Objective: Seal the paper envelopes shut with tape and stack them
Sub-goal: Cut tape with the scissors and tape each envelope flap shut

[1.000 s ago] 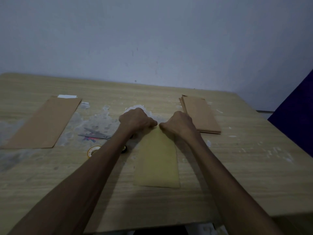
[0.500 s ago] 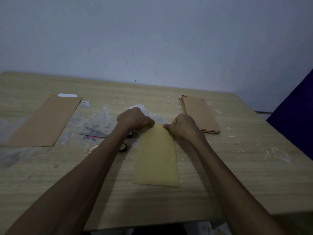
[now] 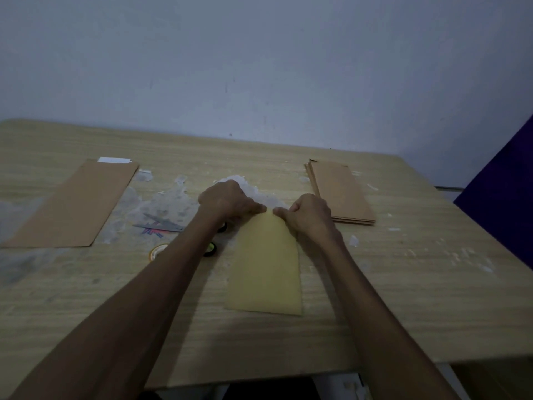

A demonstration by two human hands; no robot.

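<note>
A yellow envelope (image 3: 264, 267) lay lengthwise at the middle of a wooden table (image 3: 403, 284), its near end toward the person and its far end under both hands. The left hand (image 3: 227, 202) and the right hand (image 3: 310, 215) were curled, knuckles up, with fingertips nearly meeting at the envelope's far edge; both pressed down on that edge, though whether the fingers pinched a flap or tape there could not be told. To the right, near the far side of the table, sat a stack (image 3: 340, 194) of brown envelopes, close beside the right hand but not touching it. Well to the left lay a single brown envelope (image 3: 76, 204) with a white strip (image 3: 114, 160) at its far end. Between it and the left forearm were scissors (image 3: 160, 223), a tape roll (image 3: 157, 251) and two small dark rolls (image 3: 210, 249) partly hidden by the arm. Pale residue smeared the tabletop around the hands. A plain wall (image 3: 259, 67) rose behind.
</note>
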